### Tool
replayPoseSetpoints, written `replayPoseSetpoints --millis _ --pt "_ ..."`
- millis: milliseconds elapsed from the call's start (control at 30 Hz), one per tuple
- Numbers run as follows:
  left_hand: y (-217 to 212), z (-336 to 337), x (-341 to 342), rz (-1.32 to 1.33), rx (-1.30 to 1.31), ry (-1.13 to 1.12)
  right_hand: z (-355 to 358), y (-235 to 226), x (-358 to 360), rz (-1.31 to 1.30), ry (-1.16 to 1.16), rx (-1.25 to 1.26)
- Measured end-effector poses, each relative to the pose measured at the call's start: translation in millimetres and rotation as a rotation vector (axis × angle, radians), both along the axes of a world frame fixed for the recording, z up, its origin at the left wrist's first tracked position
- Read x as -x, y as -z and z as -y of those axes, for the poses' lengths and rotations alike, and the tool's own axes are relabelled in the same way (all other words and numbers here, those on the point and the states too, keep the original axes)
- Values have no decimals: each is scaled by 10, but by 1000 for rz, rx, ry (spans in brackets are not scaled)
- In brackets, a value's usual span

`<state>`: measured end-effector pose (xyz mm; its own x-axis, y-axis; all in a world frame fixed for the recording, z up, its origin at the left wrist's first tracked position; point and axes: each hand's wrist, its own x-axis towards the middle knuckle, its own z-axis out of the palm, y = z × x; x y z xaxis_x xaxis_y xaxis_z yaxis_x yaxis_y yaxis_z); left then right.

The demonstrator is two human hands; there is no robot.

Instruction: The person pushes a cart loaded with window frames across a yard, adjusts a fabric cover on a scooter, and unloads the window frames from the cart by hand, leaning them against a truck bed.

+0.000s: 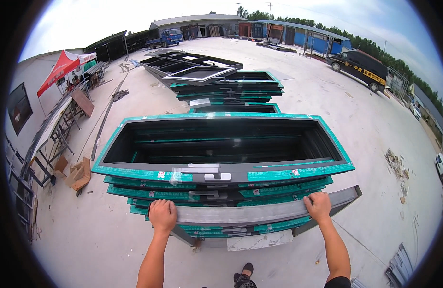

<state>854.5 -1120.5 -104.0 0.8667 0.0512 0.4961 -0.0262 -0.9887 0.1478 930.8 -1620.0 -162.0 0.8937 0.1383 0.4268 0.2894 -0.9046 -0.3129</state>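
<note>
Your left hand (pixel 162 215) and right hand (pixel 318 206) each clench the near rail of a grey metal frame (pixel 252 213) — it rests at the near edge of the teal-wrapped frame stack (pixel 221 170); beyond, another stack (pixel 228 89).

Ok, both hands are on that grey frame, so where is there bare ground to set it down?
Bare concrete lies right of the frame stack, toward the dark van, and below the left hand near the shoe. Both that hand and the right hand grip the grey frame. The left side by the benches and cardboard boxes is crowded.
</note>
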Motion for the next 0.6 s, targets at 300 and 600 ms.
replayPoseSetpoints --millis 300,600 --pt "312 912 -618 39 35 161 898 163 40 -42 173 5" --pt "500 1595 -1377 -21 131 462 -365 144 -27 -3 327 107"
